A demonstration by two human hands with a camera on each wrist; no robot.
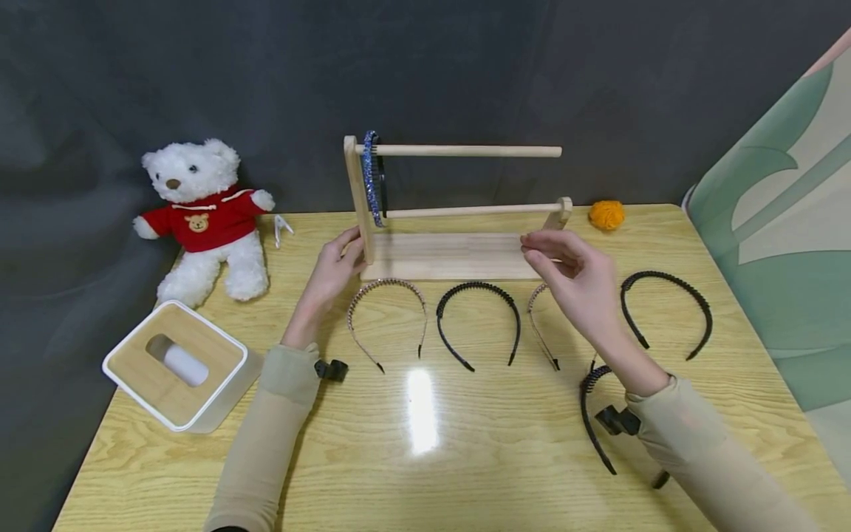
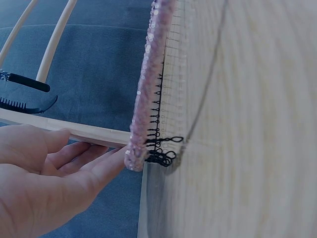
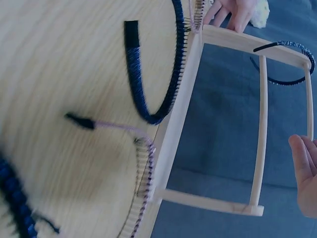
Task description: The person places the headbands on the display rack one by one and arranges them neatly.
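Note:
A wooden headband rack [image 1: 459, 255] with two rods stands at the back of the table. My left hand [image 1: 339, 262] grips its left upright between thumb and fingers. Close to that upright, a blue glittery headband [image 1: 371, 181] hangs on the rods. My right hand [image 1: 572, 273] is in front of the rack's right end, fingers loosely bent, with nothing visible between them. Along the rack's front lie a pink headband [image 1: 388, 282], a black headband [image 1: 475, 285] and another pink headband [image 1: 532, 303], the last partly hidden by my right hand.
One dark headband [image 1: 671, 277] lies at the right, another [image 1: 588, 414] under my right forearm. A white teddy bear [image 1: 209, 222] in red sits at the back left, near a small white clip [image 1: 282, 229] and tissue box [image 1: 219, 399]. Orange yarn [image 1: 606, 215] sits back right.

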